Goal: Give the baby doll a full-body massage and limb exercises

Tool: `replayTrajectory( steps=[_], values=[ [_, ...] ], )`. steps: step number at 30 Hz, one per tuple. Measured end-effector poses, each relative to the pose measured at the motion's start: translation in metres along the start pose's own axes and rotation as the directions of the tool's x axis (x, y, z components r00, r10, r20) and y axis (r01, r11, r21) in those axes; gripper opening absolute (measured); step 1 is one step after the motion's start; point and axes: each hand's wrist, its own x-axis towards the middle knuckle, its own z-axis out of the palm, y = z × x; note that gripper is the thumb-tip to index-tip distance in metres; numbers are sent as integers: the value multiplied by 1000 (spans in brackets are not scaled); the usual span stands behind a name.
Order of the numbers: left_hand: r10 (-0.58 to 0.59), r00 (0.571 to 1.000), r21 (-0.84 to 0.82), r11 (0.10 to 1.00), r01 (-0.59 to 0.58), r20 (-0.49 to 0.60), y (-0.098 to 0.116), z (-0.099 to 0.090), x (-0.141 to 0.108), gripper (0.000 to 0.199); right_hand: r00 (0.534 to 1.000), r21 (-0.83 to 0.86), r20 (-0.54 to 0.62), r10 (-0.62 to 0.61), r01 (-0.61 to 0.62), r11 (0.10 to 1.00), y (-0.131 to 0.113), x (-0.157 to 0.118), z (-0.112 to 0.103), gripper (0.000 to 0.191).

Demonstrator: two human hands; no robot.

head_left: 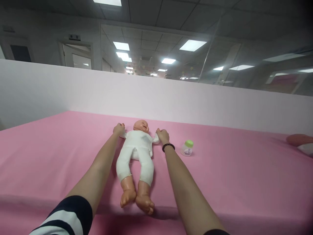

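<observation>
Fingers (160, 133) of left hand (118, 130) and right hand (163, 135) curl closed on the doll (138, 139) lying between them.

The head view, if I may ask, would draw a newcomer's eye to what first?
Most likely the doll, dressed in white and lying on its back at the middle of the pink cloth, feet toward the viewer. Next, perhaps, the left hand and right hand, holding it at either side by its hands. A green-lidded jar stands just right of the right hand.
</observation>
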Motion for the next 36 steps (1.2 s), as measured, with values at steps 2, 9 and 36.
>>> replayTrajectory(
  steps=[2, 9, 36],
  values=[
    [-34, 999, 55, 998, 32, 36, -2, 7, 2, 33, 999, -63, 7, 34, -33, 997, 5, -1, 6, 23],
    [20, 993, 133, 991, -36, 116, 15, -6, 3, 25, 1000, -28, 3, 10, -10, 1000, 2, 1, -2, 24],
    [435, 693, 516, 465, -719, 574, -3, -105, -131, 9, 909, -168, 240, -341, 385, 908, 36, -132, -81, 18]
  ],
)
